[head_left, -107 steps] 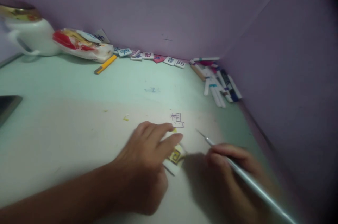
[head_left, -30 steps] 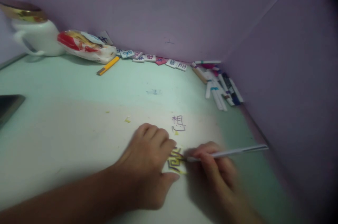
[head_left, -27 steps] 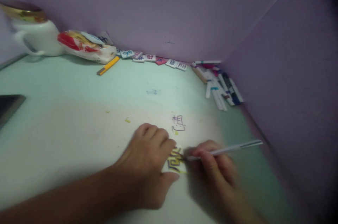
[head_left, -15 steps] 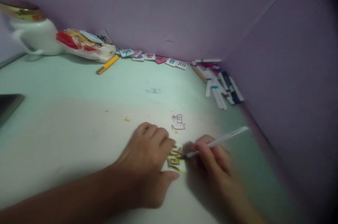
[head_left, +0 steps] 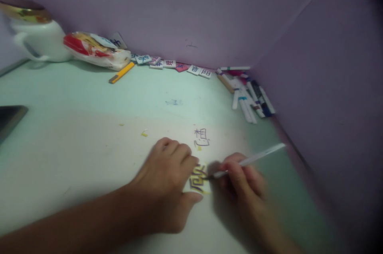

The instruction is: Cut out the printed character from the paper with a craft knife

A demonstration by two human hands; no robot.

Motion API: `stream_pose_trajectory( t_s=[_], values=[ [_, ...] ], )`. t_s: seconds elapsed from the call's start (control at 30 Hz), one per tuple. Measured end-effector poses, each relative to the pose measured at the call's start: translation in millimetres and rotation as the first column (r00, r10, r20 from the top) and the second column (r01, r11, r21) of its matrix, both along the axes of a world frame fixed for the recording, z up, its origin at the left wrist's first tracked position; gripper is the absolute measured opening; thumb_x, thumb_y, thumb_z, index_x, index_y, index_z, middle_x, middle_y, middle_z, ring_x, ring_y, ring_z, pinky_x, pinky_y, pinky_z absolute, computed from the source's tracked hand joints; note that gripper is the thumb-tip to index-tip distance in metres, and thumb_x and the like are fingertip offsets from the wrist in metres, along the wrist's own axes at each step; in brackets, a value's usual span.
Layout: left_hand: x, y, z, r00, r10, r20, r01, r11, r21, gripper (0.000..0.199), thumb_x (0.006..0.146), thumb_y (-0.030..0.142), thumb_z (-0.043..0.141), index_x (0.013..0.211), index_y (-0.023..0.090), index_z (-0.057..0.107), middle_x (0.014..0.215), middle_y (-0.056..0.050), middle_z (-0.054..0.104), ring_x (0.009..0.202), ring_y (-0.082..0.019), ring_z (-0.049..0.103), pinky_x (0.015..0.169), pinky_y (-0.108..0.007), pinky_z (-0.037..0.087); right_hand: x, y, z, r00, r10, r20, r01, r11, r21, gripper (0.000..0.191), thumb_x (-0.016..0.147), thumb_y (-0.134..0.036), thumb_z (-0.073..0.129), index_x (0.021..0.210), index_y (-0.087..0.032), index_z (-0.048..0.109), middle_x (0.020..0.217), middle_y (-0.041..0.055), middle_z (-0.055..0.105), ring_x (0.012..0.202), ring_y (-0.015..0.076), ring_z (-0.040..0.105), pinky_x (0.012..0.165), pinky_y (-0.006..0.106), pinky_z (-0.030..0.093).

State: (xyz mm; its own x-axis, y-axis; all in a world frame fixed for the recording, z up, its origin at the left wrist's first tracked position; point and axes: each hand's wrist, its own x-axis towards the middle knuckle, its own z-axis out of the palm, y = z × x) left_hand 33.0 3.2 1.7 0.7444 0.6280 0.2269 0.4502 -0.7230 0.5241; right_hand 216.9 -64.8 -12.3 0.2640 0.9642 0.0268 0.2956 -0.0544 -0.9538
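A small white card (head_left: 198, 181) lies on the table with a yellow, dark-edged Chinese character on it. My left hand (head_left: 169, 182) is closed on it, fingers at the far edge and thumb at the near edge, covering its left side. In my right hand (head_left: 242, 180) is a slim white pen (head_left: 263, 154), gripped low between thumb and fingers. Its dark tip touches or hovers just over the right part of the character; I cannot tell which. Beyond the card, a purple character (head_left: 201, 136) is written on the table, a yellow scrap (head_left: 199, 148) beside it.
Several markers (head_left: 247, 102) lie piled in the right corner. Along the back wall are character tiles (head_left: 169, 63), a yellow utility knife (head_left: 122, 73) and a snack packet (head_left: 95, 52). A white mug (head_left: 44, 42) stands back left. A dark flat device (head_left: 11, 120) lies at the left edge.
The pen has shifted very slightly, its rear end a little further right. My left hand stays on the card, and the rest looks the same.
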Motion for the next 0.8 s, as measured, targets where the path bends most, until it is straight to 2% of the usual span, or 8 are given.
stream_pose_trajectory(
  t_s=[0.23, 0.57, 0.8],
  values=[
    [-0.8, -0.1, 0.9, 1.000, -0.002, -0.020, 0.002, 1.000, -0.006, 0.025, 0.073, 0.025, 0.063, 0.095, 0.015, 0.059, 0.092, -0.010, 0.054, 0.086, -0.026, 0.045, 0.086, -0.047, 0.036, 0.1, -5.1, -9.6, 0.997, 0.038, -0.072, -0.034, 0.998, 0.061, 0.023, 0.098, -0.034, 0.049, 0.082, -0.024, 0.062, 0.063, -0.0043, 0.056, 0.056, 0.0113, 0.051, 0.053, 0.022, 0.040],
    [0.2, 0.6, 0.6, 1.000, -0.007, -0.002, 0.007, 1.000, -0.007, 0.025, 0.072, 0.025, 0.063, 0.094, 0.014, 0.060, 0.091, -0.010, 0.055, 0.085, -0.026, 0.046, 0.084, -0.048, 0.037, 0.8, -3.4, -3.2, 0.997, 0.083, 0.012, -0.083, 0.993, 0.088, 0.025, 0.099, -0.033, 0.047, 0.081, -0.023, 0.062, 0.068, -0.0019, 0.057, 0.058, 0.0122, 0.053, 0.052, 0.022, 0.042],
    [-0.4, 0.2, -0.4, 1.000, -0.003, 0.000, 0.003, 1.000, 0.011, 0.025, 0.073, 0.026, 0.062, 0.095, 0.015, 0.059, 0.092, -0.010, 0.055, 0.085, -0.026, 0.045, 0.084, -0.048, 0.037, 1.6, -4.1, -6.1, 0.994, 0.111, -0.011, -0.109, 0.988, 0.109, 0.024, 0.099, -0.033, 0.047, 0.084, -0.024, 0.064, 0.073, -0.0003, 0.059, 0.061, 0.0129, 0.054, 0.054, 0.023, 0.044]
  ],
)
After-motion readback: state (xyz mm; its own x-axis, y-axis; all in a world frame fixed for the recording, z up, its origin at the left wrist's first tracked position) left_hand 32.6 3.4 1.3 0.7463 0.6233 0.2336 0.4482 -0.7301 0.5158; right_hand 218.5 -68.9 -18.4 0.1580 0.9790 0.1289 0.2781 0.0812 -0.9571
